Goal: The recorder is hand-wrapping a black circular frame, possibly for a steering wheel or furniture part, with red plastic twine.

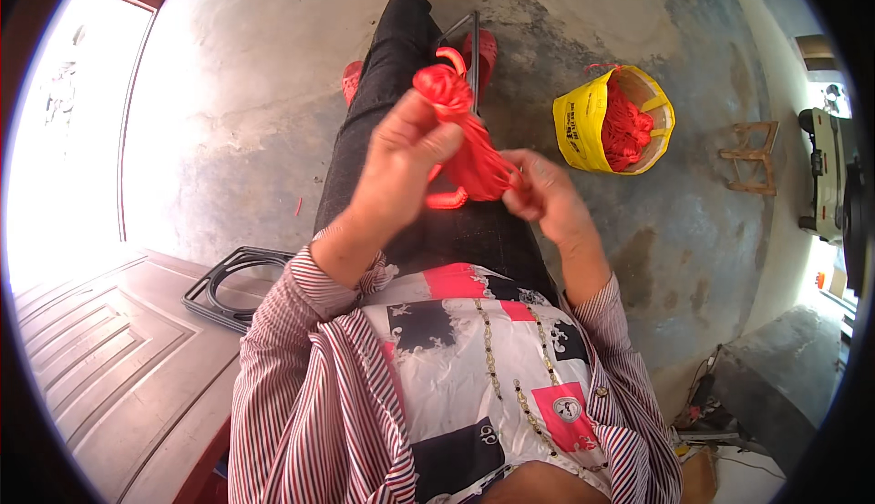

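Sitting here with a bundle of red cord [469, 153] held over my lap. My left hand [406, 162] is wrapped around its upper part, thumb pressed against the strands right below the knotted ball on top. My right hand [538, 196] pinches the lower end from the side. On the concrete floor [237, 130] to my right sits a yellow bucket [592, 121] stuffed with more red cord.

Yellow bucket [583, 126] — red sandals [485, 53].
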Demonstrator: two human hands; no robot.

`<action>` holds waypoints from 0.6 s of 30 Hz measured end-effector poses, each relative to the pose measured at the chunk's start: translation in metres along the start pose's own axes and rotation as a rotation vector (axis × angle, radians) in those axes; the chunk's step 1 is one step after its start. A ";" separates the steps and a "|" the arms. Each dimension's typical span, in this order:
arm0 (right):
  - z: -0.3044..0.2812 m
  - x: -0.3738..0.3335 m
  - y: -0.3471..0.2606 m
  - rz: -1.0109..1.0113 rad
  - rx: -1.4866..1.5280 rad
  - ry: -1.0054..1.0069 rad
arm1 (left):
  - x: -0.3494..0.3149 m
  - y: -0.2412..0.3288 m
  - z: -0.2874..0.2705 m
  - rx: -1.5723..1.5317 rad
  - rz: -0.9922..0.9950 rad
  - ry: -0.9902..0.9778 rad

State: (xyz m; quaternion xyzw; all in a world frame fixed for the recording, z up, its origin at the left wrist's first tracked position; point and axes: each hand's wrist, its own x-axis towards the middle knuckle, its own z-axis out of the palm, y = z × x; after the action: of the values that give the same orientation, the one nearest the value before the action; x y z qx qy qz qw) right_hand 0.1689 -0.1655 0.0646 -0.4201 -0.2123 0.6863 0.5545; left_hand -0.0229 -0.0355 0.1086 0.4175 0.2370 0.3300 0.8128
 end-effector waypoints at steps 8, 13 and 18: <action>-0.017 0.058 0.004 -0.296 -0.938 0.089 | 0.020 -0.024 -0.052 1.646 0.269 -0.317; -0.010 0.057 0.014 -0.383 -1.187 0.145 | 0.032 -0.040 -0.035 1.288 0.079 -0.159; -0.022 0.027 -0.010 -0.571 -0.453 0.247 | 0.044 -0.067 -0.056 0.518 -0.218 0.172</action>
State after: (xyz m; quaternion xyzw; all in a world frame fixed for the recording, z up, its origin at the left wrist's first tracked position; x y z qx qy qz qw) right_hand 0.1912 -0.1413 0.0506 -0.5354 -0.3987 0.3843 0.6378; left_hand -0.0077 -0.0024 0.0177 0.5536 0.4245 0.2036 0.6869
